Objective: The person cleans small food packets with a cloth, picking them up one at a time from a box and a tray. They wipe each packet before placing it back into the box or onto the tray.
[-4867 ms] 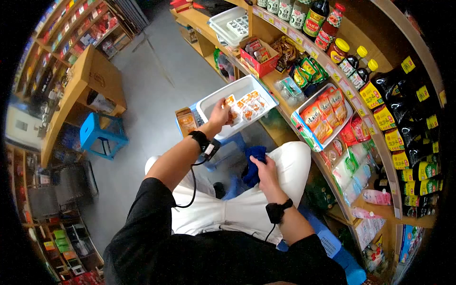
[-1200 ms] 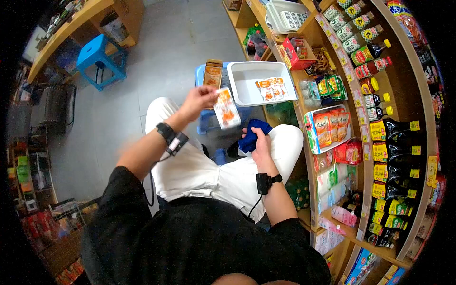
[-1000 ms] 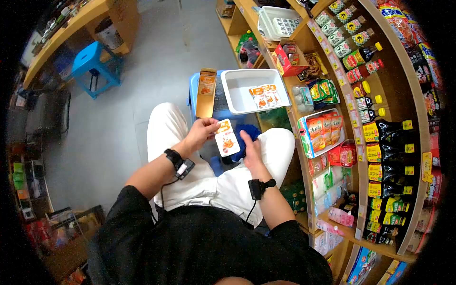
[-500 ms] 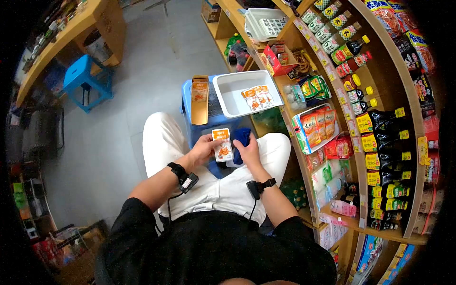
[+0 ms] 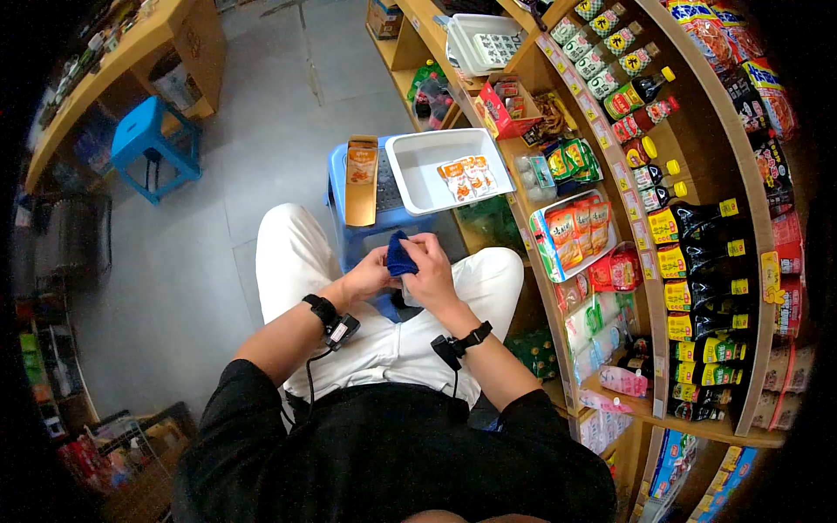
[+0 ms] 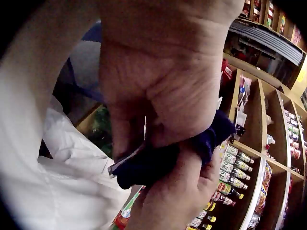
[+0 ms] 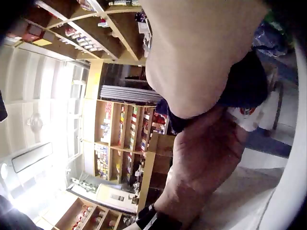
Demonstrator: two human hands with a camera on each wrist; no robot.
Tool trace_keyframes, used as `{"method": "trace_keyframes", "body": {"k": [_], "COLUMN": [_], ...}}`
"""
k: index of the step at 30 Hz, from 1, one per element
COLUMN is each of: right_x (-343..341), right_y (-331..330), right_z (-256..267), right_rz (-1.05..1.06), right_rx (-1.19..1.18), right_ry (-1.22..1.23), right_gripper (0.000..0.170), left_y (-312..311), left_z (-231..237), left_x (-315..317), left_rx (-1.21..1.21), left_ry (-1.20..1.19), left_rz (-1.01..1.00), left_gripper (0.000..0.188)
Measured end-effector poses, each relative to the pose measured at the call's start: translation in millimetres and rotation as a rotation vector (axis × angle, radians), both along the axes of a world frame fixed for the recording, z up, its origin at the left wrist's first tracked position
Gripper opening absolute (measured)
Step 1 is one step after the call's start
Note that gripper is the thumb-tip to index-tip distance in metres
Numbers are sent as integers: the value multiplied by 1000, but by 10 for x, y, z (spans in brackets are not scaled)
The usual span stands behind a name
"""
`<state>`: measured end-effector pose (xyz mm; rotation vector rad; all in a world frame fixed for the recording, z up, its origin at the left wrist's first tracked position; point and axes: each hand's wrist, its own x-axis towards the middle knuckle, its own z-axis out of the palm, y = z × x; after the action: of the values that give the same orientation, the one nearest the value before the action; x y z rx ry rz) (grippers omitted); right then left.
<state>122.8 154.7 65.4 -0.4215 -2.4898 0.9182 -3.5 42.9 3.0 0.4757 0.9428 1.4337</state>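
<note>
Navy cloth [image 5: 401, 254] is bunched between both hands, in front of the seated person, between the knees of the white trousers [image 5: 296, 261]. We see its narrow end pointing far, its long axis running near to far with a slight lean left. The right hand [image 5: 429, 277] pinches the cloth between thumb and fingers. The left hand [image 5: 366, 275] pinches a white packet [image 7: 248, 120] against the cloth; only a corner and thin edges of it show in the wrist views, so we cannot tell its long axis.

Beyond the hands, a gap separates them from the near edge of a blue plastic stool [image 5: 336, 170]. On it we see an open carton [image 5: 359, 207], lengthwise near to far, just left of a white tray [image 5: 418, 161]. The orange-and-white pouches [image 5: 467, 178] lie towards the tray's right side, leaving bare tray bottom at left. The tray's right edge comes close to the wooden shelf [image 5: 562, 357]. Left of the left knee, grey floor [image 5: 244, 209] stretches to a second stool [image 5: 139, 131].
</note>
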Motion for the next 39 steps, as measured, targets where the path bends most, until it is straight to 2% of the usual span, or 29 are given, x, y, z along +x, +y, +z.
{"method": "trace_keyframes", "body": {"k": [5, 7, 8, 9, 10, 12, 13, 16, 21, 24, 29, 31, 33, 35, 36, 39], "right_x": [-139, -147, -142, -142, -143, -107, -83, -32, 21, 12, -35, -74, -97, -122, -138, -140], "right_y": [-46, -33, -24, 1, 40, 130, 147, 271, 342, 282, 198, 156, 134, 124, 132, 173], "right_z": [119, 137, 139, 115, 75, 3, -11, -67, -66, -12, -49, -39, -15, 36, 38, 67], "right_rz": [38, 10, -19, -20, -42, -63, -88, -157, -174, -133, -70, -59, -35, 12, 21, 17], "right_rx": [164, 214, 260, 256, 257, 259, 216, 74, -125, 1, 7, -18, -22, 47, 128, 151], "right_ry": [10, 5, -2, -7, 13, 28, -23, 29, 36, 42, 5, 4, -13, 0, 0, -22], "right_gripper": [49, 49, 49, 49, 49, 51, 51, 46, 41, 43, 48, 48, 47, 47, 47, 47], "left_y": [-31, -19, -16, -16, -20, -29, -47, -13, 29, 50, 6, 14, -47, -28, -9, -7], "left_z": [146, 357, 245, 41, 42, 19, 39, 110, -9, -7, -34, -57, -14, -193, -174, -110], "left_x": [28, 21, -9, -53, -70, -105, -114, -88, -103, -108, -101, -100, -77, -84, -80, -79], "left_rx": [-9, -117, -121, -55, 7, 79, 101, 114, 91, 56, 111, 163, 44, 46, 40, 12], "left_ry": [-155, -185, -187, -115, -47, -139, -173, -254, -248, -231, -226, -165, -124, -76, -75, -61], "left_rz": [70, 120, 119, 75, 30, 5, -7, 14, 45, 59, 17, -74, -49, -121, -137, -128], "left_gripper": [21, 23, 23, 25, 27, 31, 32, 43, 42, 43, 51, 49, 44, 42, 41, 41]}}
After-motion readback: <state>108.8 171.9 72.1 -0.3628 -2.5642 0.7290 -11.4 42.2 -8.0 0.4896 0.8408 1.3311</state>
